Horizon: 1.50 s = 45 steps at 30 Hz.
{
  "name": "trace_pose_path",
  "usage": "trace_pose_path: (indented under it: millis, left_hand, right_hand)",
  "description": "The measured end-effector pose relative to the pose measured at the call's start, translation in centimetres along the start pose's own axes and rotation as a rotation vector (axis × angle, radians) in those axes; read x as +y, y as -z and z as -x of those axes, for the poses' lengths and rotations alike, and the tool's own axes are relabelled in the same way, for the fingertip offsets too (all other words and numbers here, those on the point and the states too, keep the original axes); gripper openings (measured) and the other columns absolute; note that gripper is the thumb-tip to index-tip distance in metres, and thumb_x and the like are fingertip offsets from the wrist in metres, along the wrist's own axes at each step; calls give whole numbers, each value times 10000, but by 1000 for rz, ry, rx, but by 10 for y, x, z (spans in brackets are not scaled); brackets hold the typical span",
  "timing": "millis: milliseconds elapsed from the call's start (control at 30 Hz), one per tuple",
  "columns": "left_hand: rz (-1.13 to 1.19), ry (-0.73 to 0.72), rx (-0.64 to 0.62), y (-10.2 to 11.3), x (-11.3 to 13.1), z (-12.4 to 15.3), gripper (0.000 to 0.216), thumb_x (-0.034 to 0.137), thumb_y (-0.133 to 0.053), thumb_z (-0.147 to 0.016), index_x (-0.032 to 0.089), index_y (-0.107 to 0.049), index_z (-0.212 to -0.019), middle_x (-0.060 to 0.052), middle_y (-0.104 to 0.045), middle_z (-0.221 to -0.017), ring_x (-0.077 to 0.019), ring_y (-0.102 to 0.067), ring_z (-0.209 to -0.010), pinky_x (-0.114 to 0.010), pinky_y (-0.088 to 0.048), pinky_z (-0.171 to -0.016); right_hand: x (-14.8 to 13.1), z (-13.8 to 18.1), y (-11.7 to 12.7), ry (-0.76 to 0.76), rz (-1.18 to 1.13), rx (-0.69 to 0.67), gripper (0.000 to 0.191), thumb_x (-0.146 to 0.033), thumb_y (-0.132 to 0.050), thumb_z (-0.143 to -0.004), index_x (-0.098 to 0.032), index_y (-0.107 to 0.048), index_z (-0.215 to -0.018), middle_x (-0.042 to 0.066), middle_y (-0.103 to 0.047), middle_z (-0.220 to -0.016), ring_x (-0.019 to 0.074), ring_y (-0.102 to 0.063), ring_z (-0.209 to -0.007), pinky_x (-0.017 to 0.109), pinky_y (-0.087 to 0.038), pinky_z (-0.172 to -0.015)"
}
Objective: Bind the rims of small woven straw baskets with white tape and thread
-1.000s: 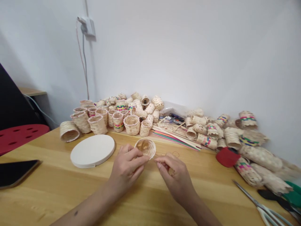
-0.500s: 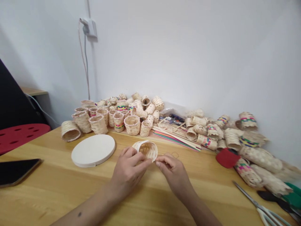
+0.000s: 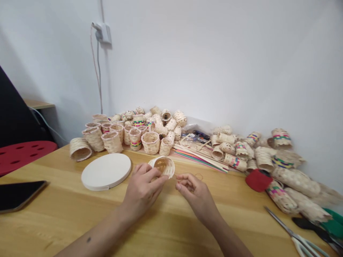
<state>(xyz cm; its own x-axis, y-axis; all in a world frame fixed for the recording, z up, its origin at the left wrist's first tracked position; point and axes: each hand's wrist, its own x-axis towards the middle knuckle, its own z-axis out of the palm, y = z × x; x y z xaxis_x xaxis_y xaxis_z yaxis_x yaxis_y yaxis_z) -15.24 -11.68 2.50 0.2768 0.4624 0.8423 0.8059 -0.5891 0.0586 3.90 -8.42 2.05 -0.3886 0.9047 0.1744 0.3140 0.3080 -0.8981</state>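
Note:
A small woven wood-strip basket (image 3: 162,167) is tilted in my left hand (image 3: 142,191), its opening turned up toward me. My left fingers wrap its lower side and hide part of the rim. My right hand (image 3: 194,192) is just right of the basket, apart from it, with thumb and forefinger close together. Whether they pinch a fine strand is too thin to tell. A small thin ring (image 3: 198,176) lies on the wooden table (image 3: 66,221) just beyond my right fingers.
A round white board (image 3: 106,171) lies left of my hands. Woven baskets (image 3: 150,142) and coloured strips (image 3: 187,159) are heaped along the wall. A phone (image 3: 18,195) lies at the left edge, scissors (image 3: 294,233) at right, and a red stool (image 3: 24,151) stands beyond the table.
The basket has shifted slightly left and up in my left hand. My right hand has drawn away from the basket, and its fingers have loosened slightly.

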Motion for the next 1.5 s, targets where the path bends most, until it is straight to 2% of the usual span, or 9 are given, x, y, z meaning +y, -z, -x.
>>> trace_pose_path:
  millis: [133, 333, 633, 800, 933, 1033, 1200, 1333, 1500]
  left_hand:
    - [14, -1, -15, 0, 0, 0, 160, 149, -551, -870, 220, -687, -918, -11, -645, -717, -167, -431, -697, -325, -280, -651]
    - [24, 17, -34, 0, 0, 0, 159, 139, -554, -862, 213, -688, -905, -24, -642, -715, -172, -428, -698, -323, -285, -645]
    - [100, -24, -100, -6, 4, 4, 157, 140, -555, -861, 217, -689, -886, -22, -626, -712, -170, -417, -696, -316, -274, -639]
    - [51, -38, -109, -9, 5, 4, 168, 163, -530, -885, 222, -688, -879, -22, -615, -699, -164, -416, -686, -312, -269, -642]
    - [25, -71, -137, -14, 7, 7, 181, 157, -521, -891, 232, -680, -852, -11, -598, -678, -163, -405, -686, -316, -266, -659]
    - [26, -94, -171, -17, 8, 10, 181, 151, -515, -891, 229, -672, -844, -11, -585, -678, -165, -398, -689, -321, -265, -668]
    - [53, -127, -181, -18, 12, 11, 160, 159, -526, -889, 213, -663, -827, -11, -591, -682, -162, -402, -687, -319, -272, -665]
    - [143, -46, -138, -16, 15, 8, 136, 178, -569, -874, 217, -673, -795, -3, -614, -702, -150, -423, -692, -314, -279, -671]
    - [240, 52, -165, -14, 16, 7, 161, 159, -573, -863, 227, -685, -770, 0, -622, -721, -151, -456, -719, -324, -288, -715]
  right_hand:
    - [0, 0, 2, 30, 130, 49, 180, -315, -517, -834, -179, -602, -753, -14, -567, -634, 118, -475, -559, 227, -347, -525]
    - [-2, 1, 1, 79, 189, 54, 150, -262, -507, -834, -188, -575, -722, -32, -537, -592, 111, -452, -524, 219, -330, -493]
    - [-3, 4, -4, 140, 268, 51, 151, -218, -501, -850, -198, -571, -717, -24, -584, -620, 131, -519, -565, 234, -372, -550]
    - [0, 0, 9, 298, 390, 102, 101, -260, -558, -880, -222, -651, -874, 29, -684, -890, 196, -599, -878, 316, -421, -796]
    - [1, -1, 13, 423, 472, 143, 126, -233, -567, -877, -235, -693, -869, 85, -613, -1172, 248, -499, -1150, 424, -360, -953]
    - [1, 0, 9, 357, 452, 81, 128, -211, -599, -849, -229, -696, -767, 81, -578, -1218, 251, -465, -1194, 438, -353, -970]
    - [-2, 0, 6, 272, 345, 38, 141, -179, -617, -807, -210, -669, -680, 73, -597, -1126, 234, -495, -1147, 406, -364, -959]
    - [-3, 0, 4, 206, 241, 47, 155, -166, -596, -792, -203, -644, -650, 69, -580, -1098, 220, -504, -1122, 381, -369, -959]
    - [-3, 2, -5, 133, 183, 95, 187, -175, -561, -785, -193, -600, -603, 72, -549, -1084, 222, -489, -1118, 382, -345, -973]
